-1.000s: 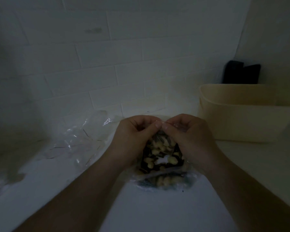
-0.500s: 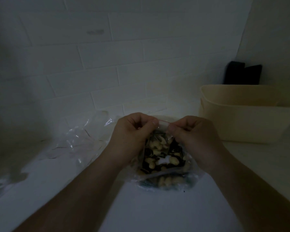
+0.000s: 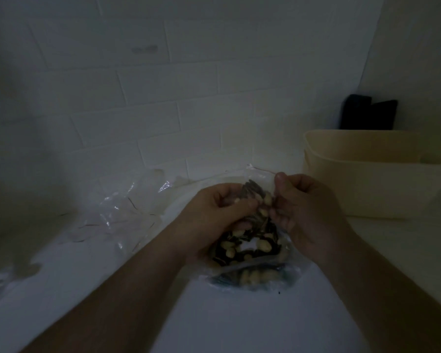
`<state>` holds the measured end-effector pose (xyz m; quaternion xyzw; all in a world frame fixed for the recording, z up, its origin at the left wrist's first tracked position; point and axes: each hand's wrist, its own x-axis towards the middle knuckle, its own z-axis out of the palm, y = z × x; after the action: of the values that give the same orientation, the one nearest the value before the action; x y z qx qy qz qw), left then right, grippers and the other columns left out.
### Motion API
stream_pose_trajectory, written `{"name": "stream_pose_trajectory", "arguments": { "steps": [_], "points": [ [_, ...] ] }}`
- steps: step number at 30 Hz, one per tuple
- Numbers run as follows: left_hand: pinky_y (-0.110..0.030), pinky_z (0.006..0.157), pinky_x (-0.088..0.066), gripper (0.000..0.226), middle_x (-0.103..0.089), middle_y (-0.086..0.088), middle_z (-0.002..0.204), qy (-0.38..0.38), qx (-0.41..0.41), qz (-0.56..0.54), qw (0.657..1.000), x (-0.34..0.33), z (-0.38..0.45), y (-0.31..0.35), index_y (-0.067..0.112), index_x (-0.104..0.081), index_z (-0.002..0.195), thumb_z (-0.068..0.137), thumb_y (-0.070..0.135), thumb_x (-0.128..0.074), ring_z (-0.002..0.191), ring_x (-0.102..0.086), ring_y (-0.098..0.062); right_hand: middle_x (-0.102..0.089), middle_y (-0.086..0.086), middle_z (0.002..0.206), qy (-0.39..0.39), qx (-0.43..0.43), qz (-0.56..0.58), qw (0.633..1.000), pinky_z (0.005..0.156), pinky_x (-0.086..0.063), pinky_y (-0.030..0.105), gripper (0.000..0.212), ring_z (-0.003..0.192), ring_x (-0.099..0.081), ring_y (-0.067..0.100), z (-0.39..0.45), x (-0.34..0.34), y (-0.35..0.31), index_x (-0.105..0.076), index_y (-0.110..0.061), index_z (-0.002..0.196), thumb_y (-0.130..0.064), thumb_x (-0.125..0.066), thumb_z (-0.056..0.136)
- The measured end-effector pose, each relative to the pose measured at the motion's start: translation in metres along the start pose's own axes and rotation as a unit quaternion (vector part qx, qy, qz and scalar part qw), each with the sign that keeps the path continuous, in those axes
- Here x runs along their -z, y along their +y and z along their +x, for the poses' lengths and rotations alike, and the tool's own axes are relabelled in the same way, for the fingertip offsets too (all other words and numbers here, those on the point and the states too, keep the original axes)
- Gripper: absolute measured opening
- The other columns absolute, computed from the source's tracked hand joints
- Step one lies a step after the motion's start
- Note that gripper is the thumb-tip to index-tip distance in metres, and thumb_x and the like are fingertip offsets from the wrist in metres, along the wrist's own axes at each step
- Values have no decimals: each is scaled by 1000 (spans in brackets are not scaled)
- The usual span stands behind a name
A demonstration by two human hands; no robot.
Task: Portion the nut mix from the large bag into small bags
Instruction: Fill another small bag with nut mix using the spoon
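Head view dim, hands [image 3: 260,215] covering small bag [image 3: 247,240], nuts half hidden

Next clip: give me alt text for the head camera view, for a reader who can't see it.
In dim light, a person's left hand and right hand hold a clear small bag of nut mix over a white counter. Crumpled clear plastic lies to the left by a tiled wall, and a cream bin stands to the right.
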<state>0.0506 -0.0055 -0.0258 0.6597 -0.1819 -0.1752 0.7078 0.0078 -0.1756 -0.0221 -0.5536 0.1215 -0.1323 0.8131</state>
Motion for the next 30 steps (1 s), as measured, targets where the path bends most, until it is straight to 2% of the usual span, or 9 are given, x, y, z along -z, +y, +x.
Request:
{"name": "stream_pose_trajectory", "arguments": {
  "steps": [2, 5, 8, 11, 14, 17, 19, 23, 30],
  "points": [
    [-35, 82, -61, 20, -77, -18, 107, 26, -17, -17, 999, 2, 2, -1, 9, -74, 114, 94, 5, -70, 92, -72, -27, -67, 12, 84, 0, -7, 30, 1000, 64, -58, 33, 22, 73, -69, 26, 1, -2, -2, -67, -15, 76, -20, -70, 98],
    [-51, 101, -54, 38, -71, -29, 120, 35, -32, -88, 995, 5, 4, 2, 7, -70, 125, 88, 3, -75, 104, -67, -37, -72, 10, 90, -22, -24, 46, 998, 71, -59, 35, 6, 77, -75, 27, 0, -5, -4, -69, -12, 97, -18, -70, 96],
    [-47, 98, -56, 50, -71, -27, 121, 27, -30, -121, 992, 6, 3, 3, 7, -64, 132, 83, 7, -76, 104, -69, -36, -78, 10, 104, -99, -36, -8, 994, 83, -59, 40, 22, 94, -77, 29, -4, -7, 3, -73, -13, 109, -31, -68, 98],
    [-30, 81, -63, 45, -77, -16, 106, 14, -22, -118, 993, 2, 1, 0, 2, -67, 123, 79, 8, -74, 93, -75, -23, -78, 12, 106, -132, -21, -56, 989, 86, -61, 41, 22, 97, -77, 30, -9, -11, 7, -78, -14, 104, -33, -69, 97],
    [-28, 81, -64, 40, -76, -20, 106, 12, -12, -73, 997, 0, 0, 0, -1, -72, 113, 77, 14, -75, 93, -74, -24, -80, 13, 97, -109, 13, -62, 992, 74, -61, 33, 17, 87, -78, 26, -10, -12, 8, -81, -13, 94, -22, -68, 98],
    [-42, 94, -62, 50, -69, -35, 117, 3, 3, -86, 996, -3, -2, 4, -10, -66, 117, 85, 28, -71, 102, -70, -39, -79, 16, 93, -113, 13, -62, 992, 68, -61, 34, 15, 80, -78, 27, -10, -10, 4, -81, -10, 92, -18, -69, 97],
    [-51, 97, -57, 44, -65, -38, 106, 33, 1, -74, 997, -6, -2, 5, -10, -64, 108, 92, 30, -69, 97, -67, -40, -79, 18, 95, -131, 9, -59, 990, 73, -61, 36, 14, 84, -78, 30, -9, -9, 4, -79, -7, 97, -16, -69, 97],
    [-62, 97, -52, 17, -60, -21, 88, 71, -12, -66, 995, -9, 0, 1, 5, -62, 92, 103, 18, -61, 85, -58, -32, -78, 17, 98, -141, 32, -49, 988, 73, -62, 33, 19, 88, -77, 26, -7, -9, 9, -76, -3, 106, -16, -64, 99],
    [-61, 100, -56, 17, -76, -22, 104, 53, -26, -36, 998, -7, -1, -1, 5, -74, 105, 99, 20, -68, 100, -74, -40, -79, 12, 104, -134, 48, -67, 988, 79, -60, 39, 20, 96, -77, 27, -3, -4, 7, -80, -16, 105, -17, -60, 103]
  ]
}}
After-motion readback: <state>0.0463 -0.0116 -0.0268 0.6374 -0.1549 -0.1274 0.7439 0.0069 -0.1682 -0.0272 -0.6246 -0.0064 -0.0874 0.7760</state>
